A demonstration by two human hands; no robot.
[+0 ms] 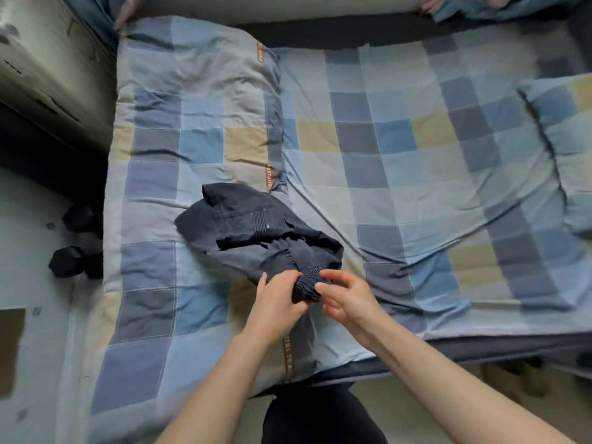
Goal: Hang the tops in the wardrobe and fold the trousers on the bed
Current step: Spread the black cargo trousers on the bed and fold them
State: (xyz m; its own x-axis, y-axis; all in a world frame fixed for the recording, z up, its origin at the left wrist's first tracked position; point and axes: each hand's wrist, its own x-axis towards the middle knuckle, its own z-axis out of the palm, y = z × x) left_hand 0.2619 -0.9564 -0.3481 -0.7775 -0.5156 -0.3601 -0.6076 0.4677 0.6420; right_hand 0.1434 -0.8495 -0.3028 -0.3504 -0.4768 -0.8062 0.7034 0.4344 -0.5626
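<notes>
One dark garment (256, 232), bunched and partly folded over itself, lay on the near-left part of the bed, on the folded quilt (192, 123). Its full outline was not readable: layers overlapped, and whether it was trousers or a top could not be told for certain, though a ribbed elastic cuff (308, 283) showed at its near end.

Two hands, both at the cuff. The left hand (278, 299) gripped the cuff, fingers curled round the fabric; the fingertips were hidden in the cloth. The right hand (347, 299) pinched the other side of the cuff with thumb and forefinger, the remaining fingers loosely bent.

One bed (400, 155), checked in blue, grey and yellow; its far and right edges were cut off by the frame. One pillow (563, 129) in the same check at the right, partly cut off. Two dark dumbbells (75, 238) on the floor left of the bed, blurred. One pale cabinet-like surface (41, 59) at upper left, indistinct. The person's dark-clothed legs (320, 418) showed at the bottom edge.
</notes>
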